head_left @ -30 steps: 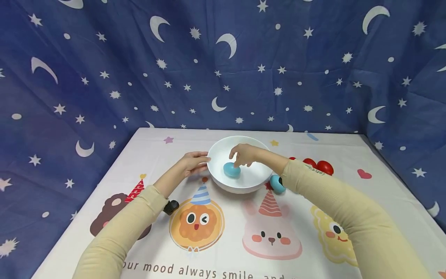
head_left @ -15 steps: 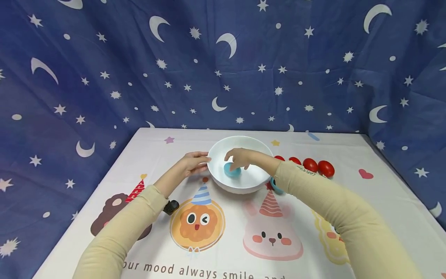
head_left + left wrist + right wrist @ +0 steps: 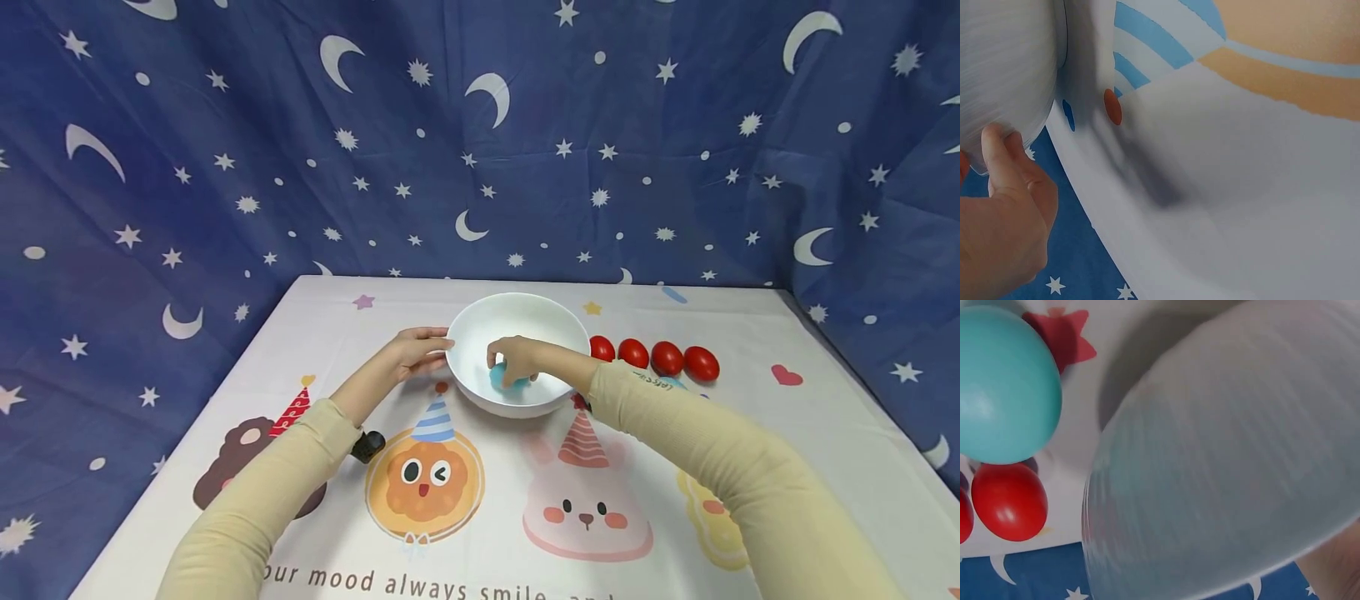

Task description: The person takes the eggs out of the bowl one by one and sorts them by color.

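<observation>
Head view shows the right hand [image 3: 516, 358] lowered inside the white bowl [image 3: 551, 321], its fingers curled down over a blue egg [image 3: 500, 379] that lies on the bowl's floor; whether they truly grip the egg or merely cover it cannot be told. The left hand [image 3: 414, 350] rests against the bowl's outer wall on its left side, fingers fairly straight, steadying it; the left wrist view shows those fingers [image 3: 999, 147] touching the rim.

Judging by how things lie, one blue egg is in the bowl. A second blue egg [image 3: 1004, 381] sits on the table just beside the bowl's right side, plain in the right wrist view and hidden by the sleeve from the head camera. Four red eggs [image 3: 651, 357] stand in a row on the table to the right of the bowl, none of them in it, so most of the eggs remain outside.

Printed writing along the near edge of the tablecloth [image 3: 750, 308] reads "our mood always smile", cut off at both ends. Small dark lettering on the right sleeve [image 3: 652, 381] is too small to read.
</observation>
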{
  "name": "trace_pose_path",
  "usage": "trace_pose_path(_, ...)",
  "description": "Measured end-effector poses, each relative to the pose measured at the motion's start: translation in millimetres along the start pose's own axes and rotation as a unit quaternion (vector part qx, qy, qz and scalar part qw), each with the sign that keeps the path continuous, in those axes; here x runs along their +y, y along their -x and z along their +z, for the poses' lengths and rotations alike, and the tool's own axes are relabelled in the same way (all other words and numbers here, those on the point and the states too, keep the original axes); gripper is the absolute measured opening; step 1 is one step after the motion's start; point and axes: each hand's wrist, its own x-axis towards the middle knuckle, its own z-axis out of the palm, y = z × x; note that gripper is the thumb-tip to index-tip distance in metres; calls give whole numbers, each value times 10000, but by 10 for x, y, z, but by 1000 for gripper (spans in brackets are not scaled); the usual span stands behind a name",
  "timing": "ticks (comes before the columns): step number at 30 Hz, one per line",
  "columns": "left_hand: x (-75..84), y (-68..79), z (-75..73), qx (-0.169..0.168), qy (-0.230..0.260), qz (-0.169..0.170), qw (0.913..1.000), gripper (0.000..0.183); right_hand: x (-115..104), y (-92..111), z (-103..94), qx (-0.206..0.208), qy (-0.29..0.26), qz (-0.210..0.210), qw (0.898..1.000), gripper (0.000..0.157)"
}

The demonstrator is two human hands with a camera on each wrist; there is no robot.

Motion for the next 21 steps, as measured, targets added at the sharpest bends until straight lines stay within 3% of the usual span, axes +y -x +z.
trace_pose_path(11,32,-16,30,19,48,-49,10000,49,33,56,-24,381,147,-104,9991,34)
trace_pose_path(21,9,9,6,29,22,-73,10000,51,78,83,-8,472,-107,-192,9986,35)
